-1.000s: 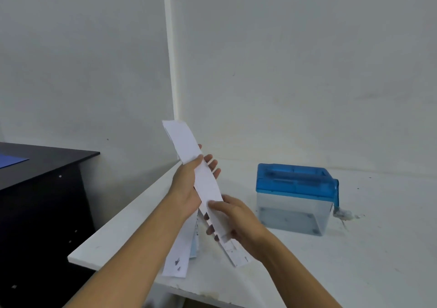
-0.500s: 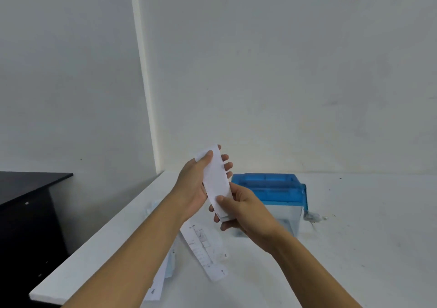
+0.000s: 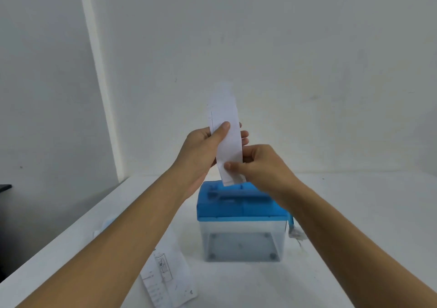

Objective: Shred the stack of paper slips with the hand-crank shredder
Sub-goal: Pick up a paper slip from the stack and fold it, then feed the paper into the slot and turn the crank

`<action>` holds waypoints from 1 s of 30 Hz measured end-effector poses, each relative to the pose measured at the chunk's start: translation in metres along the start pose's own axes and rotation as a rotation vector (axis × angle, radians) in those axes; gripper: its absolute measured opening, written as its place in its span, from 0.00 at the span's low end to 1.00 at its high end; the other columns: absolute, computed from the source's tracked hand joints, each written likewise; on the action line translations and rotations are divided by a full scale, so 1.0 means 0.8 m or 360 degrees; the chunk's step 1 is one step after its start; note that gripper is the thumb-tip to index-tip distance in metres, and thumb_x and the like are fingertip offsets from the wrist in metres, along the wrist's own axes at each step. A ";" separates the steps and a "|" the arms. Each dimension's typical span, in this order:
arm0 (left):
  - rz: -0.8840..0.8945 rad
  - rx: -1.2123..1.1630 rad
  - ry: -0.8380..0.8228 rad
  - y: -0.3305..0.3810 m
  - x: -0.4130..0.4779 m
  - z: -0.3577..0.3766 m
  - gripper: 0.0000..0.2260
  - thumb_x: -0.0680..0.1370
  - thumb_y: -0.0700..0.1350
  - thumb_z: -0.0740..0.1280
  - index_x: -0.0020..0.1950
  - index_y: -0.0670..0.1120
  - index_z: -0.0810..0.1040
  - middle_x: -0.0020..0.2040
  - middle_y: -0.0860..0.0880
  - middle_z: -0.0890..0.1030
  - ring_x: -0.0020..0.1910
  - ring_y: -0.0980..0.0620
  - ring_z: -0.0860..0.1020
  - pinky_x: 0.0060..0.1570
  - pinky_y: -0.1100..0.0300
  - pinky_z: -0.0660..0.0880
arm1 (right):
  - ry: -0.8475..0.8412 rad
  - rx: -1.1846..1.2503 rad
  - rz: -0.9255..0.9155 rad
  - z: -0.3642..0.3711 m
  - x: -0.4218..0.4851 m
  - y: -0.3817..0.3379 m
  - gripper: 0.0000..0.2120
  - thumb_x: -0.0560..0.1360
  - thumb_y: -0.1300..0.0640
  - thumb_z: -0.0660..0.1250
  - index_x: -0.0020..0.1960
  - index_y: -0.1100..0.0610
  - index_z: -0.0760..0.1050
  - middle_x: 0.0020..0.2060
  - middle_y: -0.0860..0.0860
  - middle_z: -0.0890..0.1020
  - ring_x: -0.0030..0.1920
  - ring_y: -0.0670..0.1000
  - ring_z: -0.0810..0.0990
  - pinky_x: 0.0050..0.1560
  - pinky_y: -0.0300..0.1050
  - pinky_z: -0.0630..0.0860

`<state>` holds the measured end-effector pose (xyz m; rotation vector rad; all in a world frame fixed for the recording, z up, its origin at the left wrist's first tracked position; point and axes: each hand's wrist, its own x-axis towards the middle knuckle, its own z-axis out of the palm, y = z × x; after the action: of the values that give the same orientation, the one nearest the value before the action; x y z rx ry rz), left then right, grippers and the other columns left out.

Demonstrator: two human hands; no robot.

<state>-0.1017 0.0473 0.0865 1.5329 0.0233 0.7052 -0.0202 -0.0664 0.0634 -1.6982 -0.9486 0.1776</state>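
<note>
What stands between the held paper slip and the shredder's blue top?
Nothing visible does. The left hand and right hand pinch the paper slip upright; its lower end hangs right over the shredder's blue top.

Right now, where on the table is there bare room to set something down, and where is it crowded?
Bare table lies right of the shredder, beyond its crank, and in front of it. Left of it is crowded: loose slips lie there under the left forearm. Above the shredder, the left hand and right hand hold a slip.
</note>
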 end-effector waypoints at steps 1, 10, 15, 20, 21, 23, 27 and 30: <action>0.0016 0.0053 0.0030 -0.006 0.006 -0.002 0.12 0.85 0.46 0.60 0.62 0.44 0.80 0.54 0.48 0.86 0.54 0.49 0.85 0.60 0.50 0.79 | -0.0017 -0.0023 0.0012 0.001 0.009 0.004 0.09 0.76 0.58 0.73 0.57 0.54 0.82 0.50 0.48 0.86 0.50 0.52 0.84 0.56 0.46 0.81; -0.0025 0.0168 0.0035 -0.040 0.022 -0.021 0.10 0.85 0.45 0.59 0.57 0.50 0.80 0.53 0.51 0.86 0.53 0.51 0.85 0.55 0.53 0.81 | -0.0040 -0.0625 -0.0051 0.014 0.035 0.042 0.08 0.77 0.54 0.71 0.53 0.55 0.83 0.39 0.46 0.82 0.37 0.44 0.78 0.34 0.32 0.69; -0.0104 0.0383 0.0009 -0.060 0.014 -0.027 0.09 0.83 0.50 0.65 0.58 0.51 0.82 0.54 0.54 0.86 0.55 0.50 0.83 0.60 0.49 0.79 | -0.0023 -0.0739 -0.0096 0.015 0.027 0.047 0.07 0.76 0.54 0.70 0.49 0.55 0.84 0.41 0.50 0.86 0.41 0.51 0.82 0.43 0.46 0.80; -0.0052 0.0557 0.0069 -0.075 0.004 -0.038 0.09 0.80 0.42 0.70 0.59 0.51 0.82 0.53 0.54 0.86 0.53 0.54 0.84 0.58 0.55 0.80 | -0.0072 -0.0751 -0.0046 0.009 0.028 0.049 0.06 0.75 0.53 0.71 0.47 0.55 0.85 0.38 0.50 0.85 0.36 0.47 0.80 0.33 0.36 0.74; -0.0034 0.0621 0.0077 -0.076 0.002 -0.040 0.10 0.80 0.40 0.70 0.59 0.50 0.82 0.52 0.54 0.86 0.52 0.54 0.84 0.57 0.58 0.80 | -0.0072 -0.0754 -0.0050 0.008 0.029 0.049 0.06 0.75 0.53 0.71 0.48 0.55 0.85 0.38 0.49 0.85 0.35 0.46 0.79 0.32 0.34 0.72; -0.0002 0.0657 0.0087 -0.079 -0.003 -0.042 0.10 0.79 0.37 0.70 0.57 0.49 0.82 0.50 0.53 0.86 0.50 0.55 0.84 0.54 0.64 0.80 | -0.0037 -0.0750 -0.0086 0.009 0.029 0.050 0.07 0.76 0.53 0.71 0.50 0.55 0.84 0.40 0.48 0.84 0.37 0.45 0.80 0.33 0.34 0.73; 0.0000 0.0672 0.0137 -0.085 -0.004 -0.041 0.09 0.79 0.38 0.70 0.57 0.48 0.81 0.51 0.54 0.86 0.49 0.57 0.84 0.52 0.66 0.79 | 0.0039 -0.0827 -0.0127 0.012 0.026 0.056 0.11 0.77 0.52 0.68 0.51 0.58 0.83 0.43 0.53 0.85 0.43 0.53 0.82 0.46 0.51 0.82; 0.0026 0.0751 0.0197 -0.092 -0.006 -0.037 0.06 0.81 0.41 0.69 0.56 0.50 0.78 0.51 0.53 0.85 0.50 0.55 0.83 0.50 0.65 0.79 | 0.0107 -0.0869 -0.0162 0.017 0.024 0.058 0.12 0.77 0.51 0.68 0.49 0.59 0.83 0.41 0.55 0.85 0.41 0.55 0.82 0.46 0.58 0.81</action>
<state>-0.0890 0.0800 0.0154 1.9363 0.2875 0.8467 0.0084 -0.0460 0.0246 -2.1272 -1.0942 -0.2272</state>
